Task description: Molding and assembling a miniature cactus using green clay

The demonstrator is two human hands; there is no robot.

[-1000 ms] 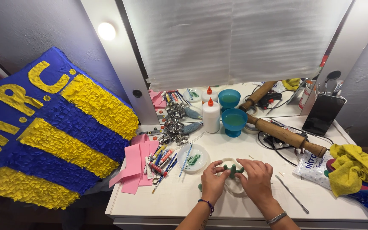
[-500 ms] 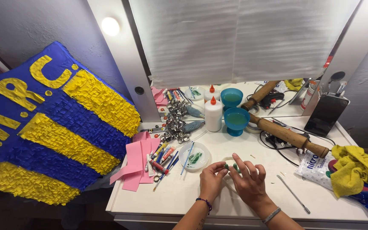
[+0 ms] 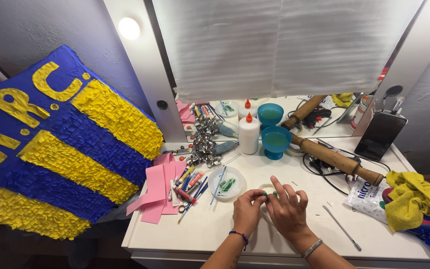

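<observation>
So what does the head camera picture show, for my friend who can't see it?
Two bare hands, the left hand and right hand, meet over a white table, pinching a tiny green piece. Nearby stand a blue plastic goblet, a white glue bottle and a fringed blue-and-yellow paper shape.

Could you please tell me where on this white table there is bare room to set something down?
Bare patches: the front-left corner of the table, below the pink paper, and the strip between the right hand and the metal rod. The back, around the glue bottle, blue cup and rolling pin, is crowded.
</observation>
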